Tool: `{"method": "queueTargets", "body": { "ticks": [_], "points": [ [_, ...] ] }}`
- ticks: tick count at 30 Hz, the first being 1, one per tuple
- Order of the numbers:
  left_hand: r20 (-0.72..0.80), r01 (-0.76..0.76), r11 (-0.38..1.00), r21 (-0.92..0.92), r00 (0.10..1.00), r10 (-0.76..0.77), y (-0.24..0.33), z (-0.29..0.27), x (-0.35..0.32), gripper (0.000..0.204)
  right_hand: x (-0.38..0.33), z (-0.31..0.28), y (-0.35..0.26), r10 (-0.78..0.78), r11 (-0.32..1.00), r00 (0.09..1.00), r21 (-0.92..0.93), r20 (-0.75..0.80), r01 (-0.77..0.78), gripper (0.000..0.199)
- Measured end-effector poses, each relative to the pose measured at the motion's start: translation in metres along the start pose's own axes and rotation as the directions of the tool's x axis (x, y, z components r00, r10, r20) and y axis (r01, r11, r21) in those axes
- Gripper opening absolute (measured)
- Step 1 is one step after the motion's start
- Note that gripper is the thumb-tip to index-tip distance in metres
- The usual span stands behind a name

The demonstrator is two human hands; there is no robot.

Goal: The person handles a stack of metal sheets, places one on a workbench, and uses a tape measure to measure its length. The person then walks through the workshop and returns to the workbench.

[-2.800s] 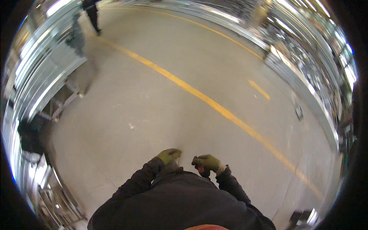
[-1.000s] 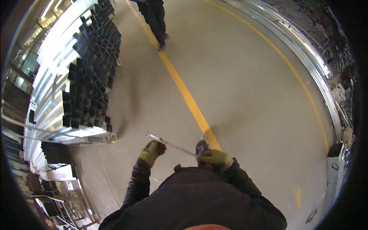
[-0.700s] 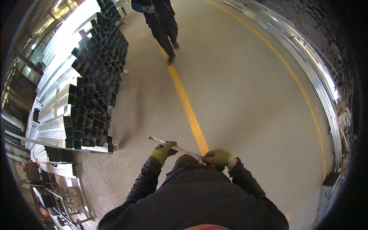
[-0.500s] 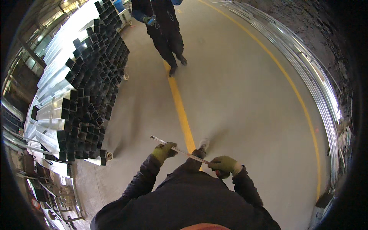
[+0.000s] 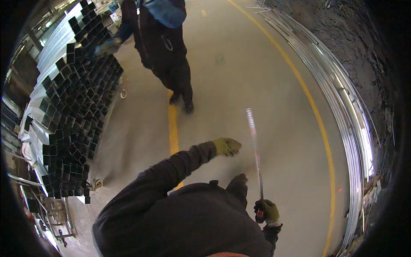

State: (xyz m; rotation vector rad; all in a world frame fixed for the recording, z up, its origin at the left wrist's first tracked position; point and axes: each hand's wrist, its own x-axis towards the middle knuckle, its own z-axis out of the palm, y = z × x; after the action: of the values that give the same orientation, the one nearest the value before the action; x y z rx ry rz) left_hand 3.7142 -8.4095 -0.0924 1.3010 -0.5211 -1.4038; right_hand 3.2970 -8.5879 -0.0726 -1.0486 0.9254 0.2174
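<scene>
My right hand (image 5: 269,210), in an olive-green work glove, grips the dark case of a tape measure (image 5: 259,216) low in the view, with a bit of red on it. A long stretch of white tape blade (image 5: 255,150) sticks out of the case, pointing ahead and slightly left over the floor. My left hand (image 5: 227,147), gloved alike, reaches across in front of my body. It holds nothing, its fingers loosely stretched toward the blade but apart from it. Both arms are in dark sleeves.
A person (image 5: 160,47) in dark clothes and gloves stands ahead, one hand beside a tall stack of square metal tubes (image 5: 77,115) on the left. Long shiny metal bars (image 5: 342,115) lie along the right. Yellow lines (image 5: 173,124) mark the grey floor.
My left hand has let go of the tape blade. The blade has swung from pointing left to pointing ahead and reaches further out. The other person has come nearer, a hand now by the tubes.
</scene>
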Motion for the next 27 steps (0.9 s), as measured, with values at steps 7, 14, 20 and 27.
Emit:
{"method": "queueTargets", "body": {
  "ticks": [7,14,20,27],
  "points": [
    [0.036,0.001,1.000,-0.026,0.999,0.000,0.052,0.014,0.156,0.039,0.176,-0.029,-0.206,-0.067,0.956,0.993,-0.277,0.098,0.092,0.035],
    [-0.268,-0.084,0.894,0.440,0.938,0.221,0.177,-0.072,0.223,0.040,0.314,0.032,-0.423,0.084,0.883,0.890,-0.447,0.448,0.142,0.035],
    [-0.597,-0.197,0.975,0.105,0.771,0.221,0.224,-0.228,0.304,0.030,0.455,0.089,-0.569,0.156,0.785,0.898,-0.603,0.412,0.141,0.038],
    [-0.869,-0.231,0.965,-0.125,0.495,0.006,0.369,-0.480,0.324,0.031,0.566,0.132,-0.731,0.201,0.711,0.861,-0.675,0.467,0.200,0.040]
  ]
}}
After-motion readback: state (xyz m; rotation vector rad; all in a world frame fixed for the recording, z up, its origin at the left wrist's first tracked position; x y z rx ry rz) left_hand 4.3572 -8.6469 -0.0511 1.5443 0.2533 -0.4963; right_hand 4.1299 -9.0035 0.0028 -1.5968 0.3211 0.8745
